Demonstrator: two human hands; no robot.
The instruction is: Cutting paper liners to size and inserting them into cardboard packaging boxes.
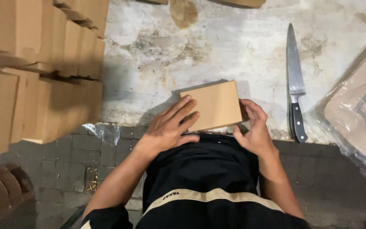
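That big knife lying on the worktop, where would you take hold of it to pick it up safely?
By the black handle of the knife, probably coming from the near edge of the worktop. It lies flat with the handle toward the person and the blade pointing away, so the right hand, beside it, would meet the handle first.
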